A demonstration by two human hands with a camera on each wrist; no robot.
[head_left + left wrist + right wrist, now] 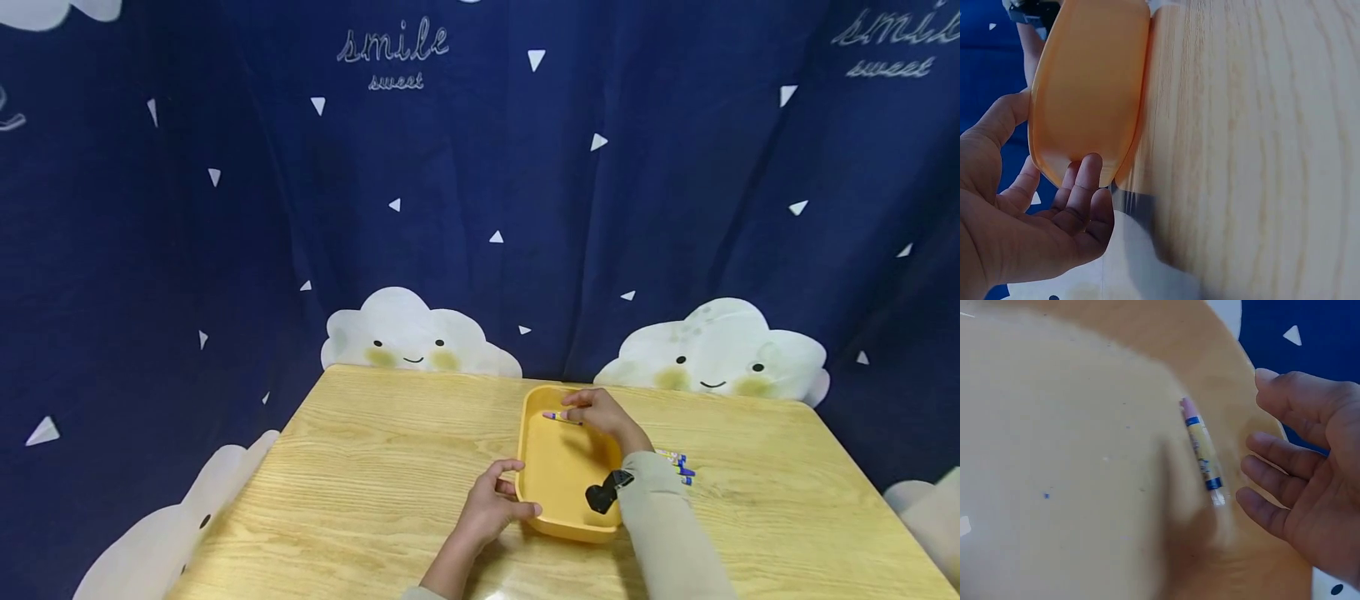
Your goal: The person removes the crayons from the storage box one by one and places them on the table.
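A yellow plastic tray (562,479) sits on the wooden table. Inside it, near the far end, lies one pink crayon (1202,447) with a clear-and-blue printed wrapper. My right hand (602,415) hovers over that end of the tray, fingers loosely spread. In the right wrist view a gap shows between its fingertips and the crayon. The tray's left side is held by my left hand (487,507), thumb and a finger at the rim. In the left wrist view, other fingers (1088,172) of this hand bend against the tray's outer wall.
Several crayons (684,472) lie on the table to the right of the tray, partly hidden by the right sleeve (667,517). A small black device (603,493) is strapped at the right wrist. Behind the table (390,467) hangs a dark blue curtain (450,167).
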